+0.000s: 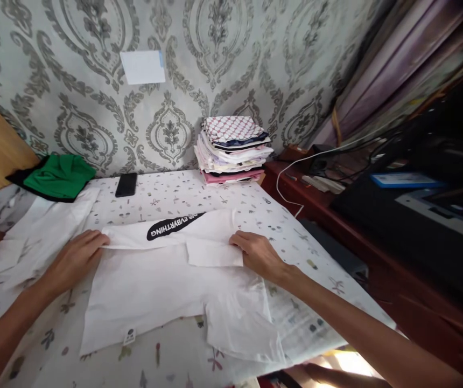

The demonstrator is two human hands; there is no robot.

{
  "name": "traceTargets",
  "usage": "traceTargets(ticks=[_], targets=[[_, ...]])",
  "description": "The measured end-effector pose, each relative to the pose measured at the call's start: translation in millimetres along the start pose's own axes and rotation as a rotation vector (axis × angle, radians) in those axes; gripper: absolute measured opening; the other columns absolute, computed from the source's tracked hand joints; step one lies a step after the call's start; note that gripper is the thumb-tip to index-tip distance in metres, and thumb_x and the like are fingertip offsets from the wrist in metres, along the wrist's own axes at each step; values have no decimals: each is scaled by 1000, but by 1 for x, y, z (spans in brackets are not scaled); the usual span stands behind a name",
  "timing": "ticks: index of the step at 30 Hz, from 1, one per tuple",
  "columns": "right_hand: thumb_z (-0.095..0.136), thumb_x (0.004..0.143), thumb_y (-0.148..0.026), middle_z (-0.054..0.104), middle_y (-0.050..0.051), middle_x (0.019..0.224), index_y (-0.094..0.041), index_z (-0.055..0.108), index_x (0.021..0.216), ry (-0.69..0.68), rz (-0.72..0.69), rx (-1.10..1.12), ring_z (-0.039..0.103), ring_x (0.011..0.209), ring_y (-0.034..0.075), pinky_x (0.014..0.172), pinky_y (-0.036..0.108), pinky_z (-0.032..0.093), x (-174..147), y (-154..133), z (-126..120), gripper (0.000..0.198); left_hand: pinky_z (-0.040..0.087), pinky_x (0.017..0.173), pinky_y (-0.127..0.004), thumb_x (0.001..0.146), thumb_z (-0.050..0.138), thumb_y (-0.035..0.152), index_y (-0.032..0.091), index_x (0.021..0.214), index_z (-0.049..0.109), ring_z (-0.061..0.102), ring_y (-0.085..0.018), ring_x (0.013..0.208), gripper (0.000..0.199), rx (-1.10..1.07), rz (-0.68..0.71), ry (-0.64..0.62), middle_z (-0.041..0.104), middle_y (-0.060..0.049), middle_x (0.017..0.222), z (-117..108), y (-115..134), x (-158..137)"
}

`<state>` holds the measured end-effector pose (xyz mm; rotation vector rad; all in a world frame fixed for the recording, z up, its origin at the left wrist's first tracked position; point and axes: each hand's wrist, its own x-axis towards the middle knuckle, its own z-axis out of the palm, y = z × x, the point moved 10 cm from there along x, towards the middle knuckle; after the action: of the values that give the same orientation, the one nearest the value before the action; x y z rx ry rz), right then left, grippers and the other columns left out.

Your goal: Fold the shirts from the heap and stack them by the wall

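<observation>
A white T-shirt lies spread on the patterned cloth, its far side folded over toward me. On the folded strip a black oval print with white lettering shows. My left hand pinches the fold at its left end, near the hem. At the other end, my right hand grips the fold beside a sleeve that lies turned back over the shirt. The second sleeve spreads toward the near edge. A small white tag sticks out at the near hem.
A stack of folded clothes stands against the wall. A black phone, a green garment and more white clothing lie on the left. A white cable runs along a dark red desk on the right.
</observation>
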<state>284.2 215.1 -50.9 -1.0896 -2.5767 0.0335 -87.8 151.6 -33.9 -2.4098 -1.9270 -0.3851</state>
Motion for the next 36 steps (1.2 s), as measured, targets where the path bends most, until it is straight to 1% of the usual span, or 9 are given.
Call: traceTargets(ticks=[3, 9, 14, 20, 24, 26, 30, 33, 36], targets=[[42, 70, 6, 70, 3, 85, -21, 66, 91, 27, 33, 71, 65, 77, 17, 66, 25, 45, -2, 5, -9, 42, 50, 81, -38, 93, 35, 36, 26, 90, 60, 63, -27, 94, 27, -30, 5, 10, 67, -5, 93, -1, 0, -4], [47, 81, -2, 73, 3, 103, -25, 69, 106, -263, -46, 197, 69, 89, 19, 77, 29, 51, -9, 11, -1, 41, 49, 89, -37, 87, 42, 30, 27, 97, 68, 64, -26, 103, 28, -43, 68, -175, 72, -4, 105, 19, -2, -15], [43, 87, -7, 73, 5, 109, -24, 68, 118, -99, 8, 263, 68, 97, 21, 86, 35, 53, 38, 33, -16, 43, 51, 90, -36, 90, 37, 38, 23, 104, 66, 64, -26, 103, 36, -120, -62, -30, 71, -7, 109, 2, -7, 22], [52, 89, -13, 63, 18, 128, -14, 61, 130, -53, 197, 110, 60, 118, 31, 101, 50, 48, 85, 66, 15, 42, 47, 95, -47, 93, 38, 44, 18, 119, 62, 59, -33, 113, 44, 31, -225, -19, 66, -15, 120, 22, -11, 50], [55, 91, -20, 56, 13, 140, -21, 62, 130, -32, 83, 224, 53, 130, 28, 108, 48, 45, 52, 61, -3, 40, 47, 97, -42, 94, 41, 52, 23, 116, 64, 60, -30, 113, 43, -41, 5, -60, 67, -10, 119, 23, 17, 28], [62, 90, -28, 52, 10, 146, -27, 63, 130, -137, -35, 305, 50, 135, 28, 109, 47, 45, 22, 42, -11, 39, 48, 95, -38, 92, 49, 55, 28, 113, 66, 62, -28, 112, 38, -80, 100, -125, 69, -6, 118, 27, 26, 10], [78, 80, -33, 52, 6, 148, -36, 59, 136, -316, -131, 360, 48, 137, 28, 110, 44, 45, -32, 6, -12, 60, 50, 93, -36, 88, 56, 53, 34, 115, 67, 64, -28, 110, 35, -78, 110, -110, 71, -3, 119, 31, 20, -10], [65, 89, -21, 61, 9, 137, -28, 67, 124, -263, -116, 329, 55, 130, 25, 106, 43, 48, -37, -6, -7, 35, 52, 90, -38, 90, 47, 48, 32, 106, 69, 67, -29, 107, 31, -71, 87, -79, 73, -4, 113, 31, 14, -6], [50, 96, -16, 73, 9, 109, -21, 72, 101, -160, -97, 351, 66, 107, 22, 92, 38, 55, -9, 0, -6, 23, 54, 80, -37, 92, 39, 45, 31, 99, 69, 69, -28, 97, 33, -84, -1, -150, 75, -3, 104, 33, 3, 12]])
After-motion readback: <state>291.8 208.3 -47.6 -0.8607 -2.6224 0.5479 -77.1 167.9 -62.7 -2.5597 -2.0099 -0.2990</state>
